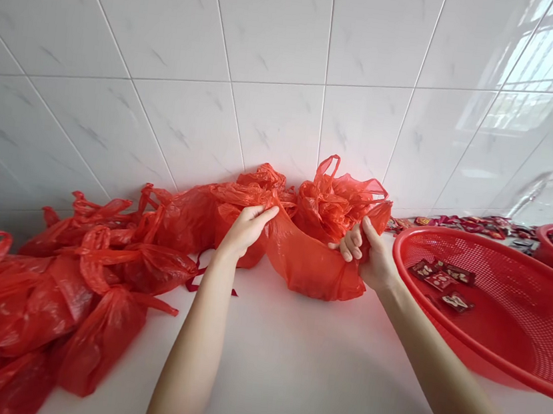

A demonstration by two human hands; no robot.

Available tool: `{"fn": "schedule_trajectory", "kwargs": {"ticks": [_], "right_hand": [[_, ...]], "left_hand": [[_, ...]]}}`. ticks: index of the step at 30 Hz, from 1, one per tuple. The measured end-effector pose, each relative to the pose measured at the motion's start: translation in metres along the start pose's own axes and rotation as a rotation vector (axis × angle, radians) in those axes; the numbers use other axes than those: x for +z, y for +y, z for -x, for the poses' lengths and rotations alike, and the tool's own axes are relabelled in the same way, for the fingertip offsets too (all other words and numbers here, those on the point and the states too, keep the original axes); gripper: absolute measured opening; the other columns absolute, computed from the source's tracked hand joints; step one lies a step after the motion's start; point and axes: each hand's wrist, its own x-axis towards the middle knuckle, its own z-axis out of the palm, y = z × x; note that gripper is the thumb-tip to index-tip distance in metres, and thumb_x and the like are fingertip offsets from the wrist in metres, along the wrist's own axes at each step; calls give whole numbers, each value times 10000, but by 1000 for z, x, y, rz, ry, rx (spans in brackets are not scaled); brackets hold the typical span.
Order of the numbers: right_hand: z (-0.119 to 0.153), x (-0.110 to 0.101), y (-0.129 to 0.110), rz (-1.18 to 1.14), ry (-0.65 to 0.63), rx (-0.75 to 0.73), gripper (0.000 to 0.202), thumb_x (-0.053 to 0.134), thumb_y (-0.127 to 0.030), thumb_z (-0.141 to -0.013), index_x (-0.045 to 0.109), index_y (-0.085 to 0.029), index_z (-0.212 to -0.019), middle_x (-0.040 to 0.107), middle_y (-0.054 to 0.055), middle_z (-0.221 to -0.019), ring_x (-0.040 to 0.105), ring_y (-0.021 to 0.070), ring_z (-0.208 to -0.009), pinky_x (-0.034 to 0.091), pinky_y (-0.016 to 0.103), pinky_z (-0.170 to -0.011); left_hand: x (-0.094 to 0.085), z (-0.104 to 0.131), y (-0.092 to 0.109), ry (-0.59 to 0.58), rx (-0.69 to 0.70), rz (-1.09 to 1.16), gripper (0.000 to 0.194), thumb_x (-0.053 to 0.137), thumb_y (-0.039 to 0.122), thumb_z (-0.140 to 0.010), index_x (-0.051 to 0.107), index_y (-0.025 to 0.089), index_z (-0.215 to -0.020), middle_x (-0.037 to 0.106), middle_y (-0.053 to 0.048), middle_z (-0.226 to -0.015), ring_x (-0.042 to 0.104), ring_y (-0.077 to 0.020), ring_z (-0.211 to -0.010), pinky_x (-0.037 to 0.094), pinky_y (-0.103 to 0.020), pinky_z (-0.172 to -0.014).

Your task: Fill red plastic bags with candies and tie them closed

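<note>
Presently a thin, crinkled red plastic bag (307, 264) is sagging on the white counter (287, 369) against the tiled wall (273, 65); left hand (246, 230) and right hand (368, 255) are pinching its rim, arms outstretched. Tied bags (43, 299) are heaping leftward; a red mesh basket (488, 367) is sitting rightward.

Bag pile (44, 293) left, basket (496, 308) right

Red bags (307, 264); red basket (490, 314); white tiles (278, 32).
</note>
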Motion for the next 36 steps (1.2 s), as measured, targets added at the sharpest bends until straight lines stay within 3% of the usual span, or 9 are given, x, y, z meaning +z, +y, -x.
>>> {"fn": "schedule_trajectory", "kwargs": {"ticks": [6, 12, 16, 20, 22, 24, 28, 32, 36], "right_hand": [[9, 11, -8, 127, -25, 88, 528, 738, -609, -813, 517, -217, -538, 296, -96, -406, 233, 65, -374, 394, 220, -424], [19, 21, -12, 372, -37, 214, 587, 685, -643, -833, 480, -213, -489, 259, -92, -389, 194, 51, -366, 286, 207, -356], [23, 25, -14, 406, -81, 212, 566, 704, -626, -827, 507, -215, -493, 391, -53, -412, 277, 54, -343, 237, 212, -325], [26, 29, -15, 448, -87, 215, 538, 678, -591, -862, 520, -222, -503, 434, -37, -412, 328, 66, -333, 217, 218, -325], [27, 32, -16, 504, -87, 212, 548, 622, -542, -915, 510, -219, -487, 438, -28, -401, 336, 69, -334, 232, 225, -336], [29, 34, -17, 573, -94, 210, 547, 567, -469, -957, 508, -215, -476, 443, -21, -382, 345, 72, -337, 256, 231, -354], [33, 35, -19, 684, -130, 217, 516, 539, -414, -963, 512, -206, -492, 482, -14, -391, 394, 83, -373, 286, 239, -397], [33, 33, -21, 695, -217, 200, 502, 546, -561, -949, 512, -200, -602, 483, -43, -429, 394, 84, -417, 298, 244, -444], [33, 31, -22, 623, -210, 114, 442, 643, -594, -896, 451, -224, -748, 498, -78, -508, 426, 90, -478, 313, 234, -481]], "left_hand": [[8, 10, 15, -167, 83, 95, 322, 759, 465, -784, 637, 195, -659, 634, 7, -731, 580, -169, -781, 449, -273, -762], [19, 26, 29, -324, 221, 49, 322, 701, 461, -845, 662, 192, -671, 633, -3, -736, 572, -182, -768, 464, -294, -744], [25, 34, 37, -386, 277, 23, 318, 670, 440, -879, 648, 197, -676, 613, -1, -724, 569, -182, -751, 468, -303, -734], [30, 39, 42, -413, 332, 14, 220, 649, 411, -901, 738, 211, -874, 716, -43, -1011, 637, -244, -1028, 492, -340, -914], [32, 41, 44, -415, 357, 13, 207, 648, 380, -905, 761, 210, -936, 702, -67, -1199, 596, -275, -1206, 466, -358, -1012], [35, 44, 45, -414, 349, 19, 197, 656, 358, -901, 771, 201, -930, 687, -82, -1263, 586, -286, -1243, 463, -366, -1027], [38, 47, 47, -407, 321, 50, 181, 678, 351, -878, 766, 194, -861, 736, -64, -1081, 649, -246, -1053, 498, -341, -919], [37, 43, 46, -284, 204, 175, 202, 733, 350, -818, 729, 186, -701, 696, -7, -742, 638, -180, -792, 492, -293, -772], [34, 38, 44, -177, 90, 350, 178, 796, 350, -739, 734, 199, -669, 683, 11, -659, 643, -173, -716, 515, -290, -745]]}}
